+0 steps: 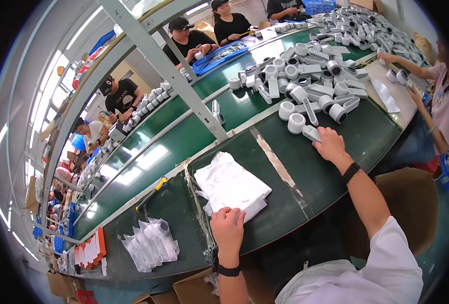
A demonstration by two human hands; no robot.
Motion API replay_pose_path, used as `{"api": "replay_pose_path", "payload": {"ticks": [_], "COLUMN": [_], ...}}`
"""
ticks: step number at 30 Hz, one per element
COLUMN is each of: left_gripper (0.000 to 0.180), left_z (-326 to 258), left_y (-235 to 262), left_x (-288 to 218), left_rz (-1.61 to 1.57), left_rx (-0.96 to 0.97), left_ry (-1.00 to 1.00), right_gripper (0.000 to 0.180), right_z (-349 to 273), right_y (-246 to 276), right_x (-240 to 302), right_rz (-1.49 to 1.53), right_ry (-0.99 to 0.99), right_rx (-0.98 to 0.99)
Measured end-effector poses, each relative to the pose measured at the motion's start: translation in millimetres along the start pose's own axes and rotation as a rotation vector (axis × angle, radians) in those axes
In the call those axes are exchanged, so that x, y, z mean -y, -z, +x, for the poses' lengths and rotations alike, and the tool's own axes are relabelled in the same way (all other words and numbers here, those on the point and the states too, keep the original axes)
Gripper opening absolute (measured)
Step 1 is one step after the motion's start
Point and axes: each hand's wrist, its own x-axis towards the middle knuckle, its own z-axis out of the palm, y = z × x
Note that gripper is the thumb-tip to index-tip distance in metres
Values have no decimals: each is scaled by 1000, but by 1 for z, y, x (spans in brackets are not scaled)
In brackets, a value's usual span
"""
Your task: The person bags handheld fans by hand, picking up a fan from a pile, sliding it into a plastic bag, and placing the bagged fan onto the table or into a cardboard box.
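My right hand (pixel 331 145) reaches to the near edge of a large pile and closes on the handle of a light grey handheld device (pixel 296 122) with a round, grilled head. More such devices (pixel 308 76) lie heaped beyond it. My left hand (pixel 227 230) is at the near corner of a stack of white plastic bags (pixel 232 185), its thumb and fingers pinching the edge. The fingertips are partly hidden there. Left of the stack, several bagged devices (pixel 152 244) lie side by side on the dark green table (pixel 331 182).
A yellow-and-black tool (pixel 152 193) lies near the table's back strip, and orange-and-white boxes (pixel 89 249) stand at far left. Behind runs a green conveyor (pixel 158 152) under a metal post (pixel 168 71). A co-worker (pixel 445 96) handles parts at right; others sit across.
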Motion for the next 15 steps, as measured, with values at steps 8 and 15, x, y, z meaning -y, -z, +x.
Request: {"api": "replay_pose_path", "payload": {"ticks": [8, 15], "left_gripper": [16, 10], "left_z": [3, 8], "left_y": [11, 3], "left_x": [-8, 3], "left_rz": [37, -50], "left_rx": [50, 39], "left_ry": [-53, -13], "right_gripper": [35, 53], "right_z": [-54, -122], "right_y": [57, 62], "right_x": [22, 49], "right_rz": [1632, 1991], "right_ry": [-210, -206], "right_rx": [563, 975]}}
